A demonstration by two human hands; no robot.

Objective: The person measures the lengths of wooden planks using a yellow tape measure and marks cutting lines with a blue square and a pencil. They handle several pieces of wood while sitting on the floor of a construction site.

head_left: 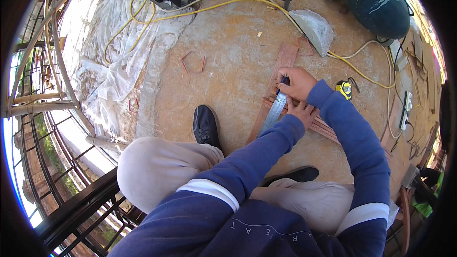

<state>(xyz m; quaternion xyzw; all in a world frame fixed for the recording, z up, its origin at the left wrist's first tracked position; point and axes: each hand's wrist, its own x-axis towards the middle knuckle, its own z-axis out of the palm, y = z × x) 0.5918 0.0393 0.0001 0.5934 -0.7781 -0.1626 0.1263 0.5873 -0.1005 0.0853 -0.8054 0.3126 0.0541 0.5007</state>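
Leftmost, far side: crumpled plastic sheet (112,62) on the ground with a yellow cord (143,19) looping over it; a black shoe (205,124) sits nearer, left of the work. Centre: a reddish wooden board (284,62) runs from the far right down toward the near left, long axis roughly diagonal. A steel ruler (273,112) lies along the board, same axis, its far end under the hands. Left hand (303,110) is pressed flat on the ruler and board, fingers spread slightly and bearing down, not wrapped round anything. Right hand (297,83) sits just beyond it, touching the far end of the ruler, fingers pinched together on a small dark pen (283,81) whose tip meets the board at the ruler's edge. Both hands are at the board; the right is the farther one, the left the nearer, and most of the board's free length extends away from the fingers toward the far side. Right of the hands: a yellow tape measure (343,89) on the ground, just beside the right sleeve. Farther right: a grey stone block (314,29), a dark green tank (378,2), a white power strip (405,109).
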